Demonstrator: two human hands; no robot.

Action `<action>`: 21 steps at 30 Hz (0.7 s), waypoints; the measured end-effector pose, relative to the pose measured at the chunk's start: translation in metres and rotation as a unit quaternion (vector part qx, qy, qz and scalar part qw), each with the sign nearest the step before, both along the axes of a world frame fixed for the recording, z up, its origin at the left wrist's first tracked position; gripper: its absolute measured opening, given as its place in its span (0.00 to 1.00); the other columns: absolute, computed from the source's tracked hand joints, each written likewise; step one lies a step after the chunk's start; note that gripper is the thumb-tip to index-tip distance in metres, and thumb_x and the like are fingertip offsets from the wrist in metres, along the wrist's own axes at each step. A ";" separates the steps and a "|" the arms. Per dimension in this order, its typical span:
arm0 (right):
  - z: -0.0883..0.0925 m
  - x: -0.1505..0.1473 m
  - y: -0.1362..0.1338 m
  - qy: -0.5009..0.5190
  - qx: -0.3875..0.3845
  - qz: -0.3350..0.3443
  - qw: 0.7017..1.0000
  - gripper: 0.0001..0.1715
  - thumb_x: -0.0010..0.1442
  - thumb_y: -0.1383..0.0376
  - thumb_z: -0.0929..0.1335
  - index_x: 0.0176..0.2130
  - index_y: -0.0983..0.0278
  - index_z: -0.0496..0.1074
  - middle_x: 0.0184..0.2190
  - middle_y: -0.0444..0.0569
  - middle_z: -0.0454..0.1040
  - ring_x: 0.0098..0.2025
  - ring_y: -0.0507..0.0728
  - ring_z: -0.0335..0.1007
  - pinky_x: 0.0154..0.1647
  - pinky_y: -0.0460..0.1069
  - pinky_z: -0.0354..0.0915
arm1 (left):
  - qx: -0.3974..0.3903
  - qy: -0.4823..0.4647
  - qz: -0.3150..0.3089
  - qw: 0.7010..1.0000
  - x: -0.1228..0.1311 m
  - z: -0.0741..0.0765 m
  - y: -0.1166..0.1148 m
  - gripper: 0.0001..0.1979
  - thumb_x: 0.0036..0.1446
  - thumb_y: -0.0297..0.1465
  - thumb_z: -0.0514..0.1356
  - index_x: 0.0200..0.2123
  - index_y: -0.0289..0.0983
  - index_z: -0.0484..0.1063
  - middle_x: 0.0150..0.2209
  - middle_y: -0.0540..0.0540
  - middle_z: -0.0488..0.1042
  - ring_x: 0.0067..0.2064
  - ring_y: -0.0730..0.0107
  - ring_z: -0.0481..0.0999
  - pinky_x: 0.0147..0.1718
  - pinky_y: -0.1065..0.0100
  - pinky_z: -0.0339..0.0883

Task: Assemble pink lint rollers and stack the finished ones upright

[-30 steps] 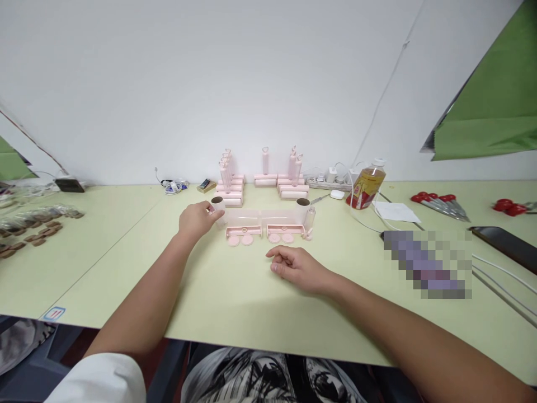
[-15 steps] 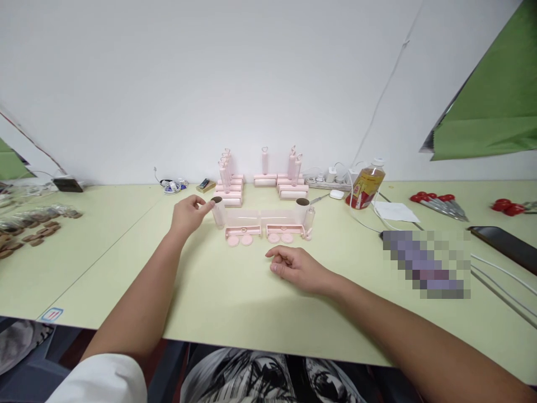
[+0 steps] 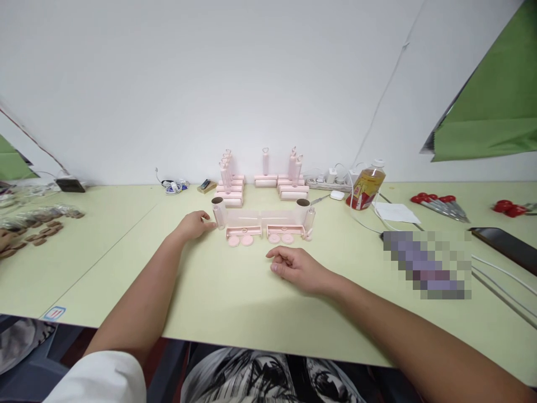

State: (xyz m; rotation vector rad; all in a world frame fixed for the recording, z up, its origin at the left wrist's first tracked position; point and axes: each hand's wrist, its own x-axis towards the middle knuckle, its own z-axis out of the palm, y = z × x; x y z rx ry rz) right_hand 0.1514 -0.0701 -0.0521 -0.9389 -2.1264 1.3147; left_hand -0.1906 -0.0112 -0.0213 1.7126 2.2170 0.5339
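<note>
My left hand [image 3: 195,225] rests on the table at the left of the pale pink parts. Its fingers are loosely apart, holding nothing, with the tips close to a clear pinkish tube [image 3: 220,219] beside a white roll with a brown core [image 3: 217,202]. My right hand [image 3: 297,270] lies loosely curled with its fingers apart, nothing in it. Just beyond it are several pink discs [image 3: 274,239] and two open pink trays, a left tray [image 3: 244,235] and a right tray [image 3: 286,235]. Another white roll [image 3: 302,212] stands at the right.
Several pink rollers [image 3: 229,196] and upright pink handles [image 3: 265,162] stand by the wall. A drink bottle [image 3: 366,184], white cables, a paper sheet [image 3: 396,212], red-handled tools [image 3: 436,201] and a phone [image 3: 505,243] lie right. Another person's hand [image 3: 5,239] shows far left.
My left hand has let go of the top of the left roll and come down to the table beside it. My right hand has stayed in place. Another person's hand has appeared at the left edge.
</note>
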 end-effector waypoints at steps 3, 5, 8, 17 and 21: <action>0.001 0.000 0.000 -0.004 -0.001 -0.003 1.000 0.18 0.61 0.55 0.66 0.46 0.64 0.71 0.30 0.44 0.66 0.30 0.51 0.59 0.30 0.46 0.57 | -0.014 0.020 -0.023 0.999 -0.001 -0.005 0.004 0.25 0.40 0.48 0.65 0.39 0.39 0.74 0.36 0.44 0.77 0.35 0.60 0.76 0.30 0.69 0.63; 0.002 -0.001 0.000 -0.006 -0.001 -0.005 1.000 0.18 0.61 0.56 0.66 0.46 0.64 0.71 0.31 0.44 0.66 0.30 0.51 0.59 0.30 0.46 0.57 | -0.015 0.013 -0.035 0.999 -0.003 -0.006 0.005 0.27 0.39 0.49 0.66 0.41 0.39 0.74 0.38 0.44 0.76 0.38 0.60 0.76 0.32 0.68 0.65; 0.001 0.000 0.000 -0.005 -0.004 -0.003 1.000 0.18 0.61 0.56 0.66 0.46 0.64 0.71 0.31 0.44 0.66 0.30 0.51 0.60 0.30 0.46 0.56 | -0.012 -0.013 -0.058 0.998 -0.005 -0.004 0.003 0.32 0.37 0.49 0.68 0.45 0.39 0.73 0.46 0.42 0.75 0.41 0.59 0.76 0.35 0.69 0.67; 0.000 0.002 0.002 -0.002 -0.013 -0.001 1.000 0.18 0.61 0.56 0.66 0.47 0.64 0.71 0.31 0.44 0.67 0.32 0.52 0.61 0.32 0.47 0.58 | 0.067 -0.134 -0.012 0.989 -0.007 0.007 -0.003 0.28 0.47 0.47 0.64 0.51 0.42 0.71 0.49 0.43 0.75 0.43 0.64 0.75 0.39 0.68 0.69; 0.003 0.004 0.002 -0.013 -0.015 0.028 0.999 0.18 0.60 0.57 0.67 0.47 0.65 0.71 0.32 0.45 0.69 0.34 0.53 0.64 0.34 0.47 0.61 | 0.259 -0.162 0.120 0.945 -0.006 0.000 0.009 0.22 0.54 0.48 0.58 0.43 0.37 0.72 0.46 0.42 0.75 0.41 0.63 0.73 0.42 0.63 0.67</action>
